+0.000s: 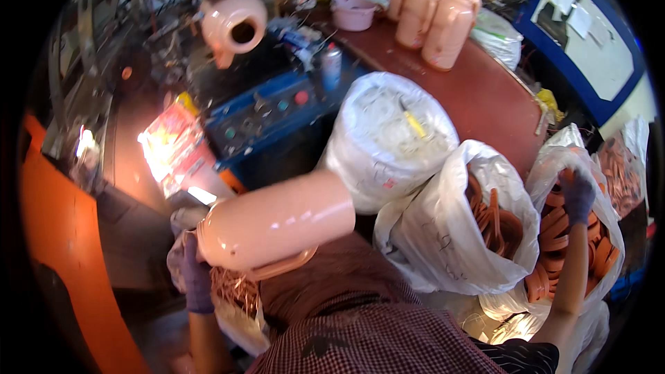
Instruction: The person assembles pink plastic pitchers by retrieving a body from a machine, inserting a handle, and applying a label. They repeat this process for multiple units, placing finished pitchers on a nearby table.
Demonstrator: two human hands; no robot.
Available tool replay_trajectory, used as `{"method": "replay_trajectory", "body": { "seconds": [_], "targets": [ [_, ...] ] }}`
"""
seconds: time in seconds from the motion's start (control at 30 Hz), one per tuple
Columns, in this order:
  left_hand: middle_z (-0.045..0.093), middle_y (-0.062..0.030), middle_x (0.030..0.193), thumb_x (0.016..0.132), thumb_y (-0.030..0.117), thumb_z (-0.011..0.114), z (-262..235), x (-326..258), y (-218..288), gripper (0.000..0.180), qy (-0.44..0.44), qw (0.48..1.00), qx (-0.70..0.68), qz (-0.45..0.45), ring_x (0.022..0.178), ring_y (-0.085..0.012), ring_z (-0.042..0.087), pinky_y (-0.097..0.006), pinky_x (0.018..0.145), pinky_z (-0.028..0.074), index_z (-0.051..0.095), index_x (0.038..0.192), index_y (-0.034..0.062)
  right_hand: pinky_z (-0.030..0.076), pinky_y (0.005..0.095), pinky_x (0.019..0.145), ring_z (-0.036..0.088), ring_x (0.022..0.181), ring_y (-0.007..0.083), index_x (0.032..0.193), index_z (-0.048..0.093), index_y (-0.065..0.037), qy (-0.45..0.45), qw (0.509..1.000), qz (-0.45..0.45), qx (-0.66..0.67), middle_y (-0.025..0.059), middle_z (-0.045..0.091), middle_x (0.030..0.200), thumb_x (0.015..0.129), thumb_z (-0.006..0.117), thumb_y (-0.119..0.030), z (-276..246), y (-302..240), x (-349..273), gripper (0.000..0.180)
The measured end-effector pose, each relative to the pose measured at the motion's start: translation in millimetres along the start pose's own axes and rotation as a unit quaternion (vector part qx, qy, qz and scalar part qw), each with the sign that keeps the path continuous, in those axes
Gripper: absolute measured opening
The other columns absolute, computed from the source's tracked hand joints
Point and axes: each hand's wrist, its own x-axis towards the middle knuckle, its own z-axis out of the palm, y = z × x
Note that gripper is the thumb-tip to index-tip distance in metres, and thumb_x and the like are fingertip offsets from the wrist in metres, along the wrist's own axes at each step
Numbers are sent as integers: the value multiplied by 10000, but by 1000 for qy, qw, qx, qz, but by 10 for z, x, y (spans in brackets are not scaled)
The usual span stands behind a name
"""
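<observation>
A glossy peach-pink plastic jug (277, 221) lies sideways in front of my body, its handle underneath. My gloved left hand (197, 280) is closed around its narrower end at the left. Out to the right, my gloved right hand (579, 197) is at the upper part of an open white bag (609, 284). Inside that bag are several orange-brown curved plastic pieces (554, 253). The right fingers look curled, with a reddish-brown bit at their tips that I cannot make out.
Another sack (443, 242) of brown parts and a white sack of clear scraps (388, 121) with a yellow-handled tool stand ahead. Several pink jugs (447, 31) and a pink tub (353, 14) occupy the red-brown table. A blue control panel (267, 114) and a hanging pink jug (235, 24) are at the left.
</observation>
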Motion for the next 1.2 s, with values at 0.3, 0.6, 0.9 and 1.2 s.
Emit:
{"method": "replay_trajectory", "body": {
  "seconds": [0.3, 0.6, 0.9, 1.2],
  "targets": [
    [473, -117, 1503, 1020, 543, 334, 412, -787, -798, 640, -134, 986, -98, -1, 1349, -328, 475, -506, 1112, 394, 428, 1483, 110, 515, 325, 815, 625, 926, 180, 1285, 604, -3, -165, 609, -149, 761, 107, 656, 1051, 880, 716, -207, -1225, -4070, -315, 467],
    [560, -118, 1407, 1015, 503, 373, 409, -1011, -762, 596, 45, 820, -529, -212, 1258, -304, 554, -472, 1051, 458, 485, 1425, 86, 482, 395, 788, 580, 845, 331, 1206, 591, 93, -41, 580, -370, 725, 204, 602, 970, 751, 641, -140, -1857, -4503, -659, 514],
    [634, -117, 1224, 1056, 300, 396, 319, -868, -683, 344, 105, 970, -213, -50, 1134, -229, 611, -372, 947, 518, 536, 1238, 44, 481, 382, 767, 571, 812, 310, 1188, 593, 87, -5, 548, -315, 775, 206, 609, 977, 840, 570, -103, -1673, -4439, -679, 397],
    [541, -137, 1381, 1033, 413, 477, 114, -460, 171, 509, 157, 957, -224, 96, 1250, -276, 525, -430, 1077, 402, 473, 1377, 39, 450, 343, 982, 611, 1077, 280, 1300, 556, 38, -90, 579, -82, 806, 209, 646, 1164, 1019, 476, -352, -1229, -4822, -777, 487]
  ]
}}
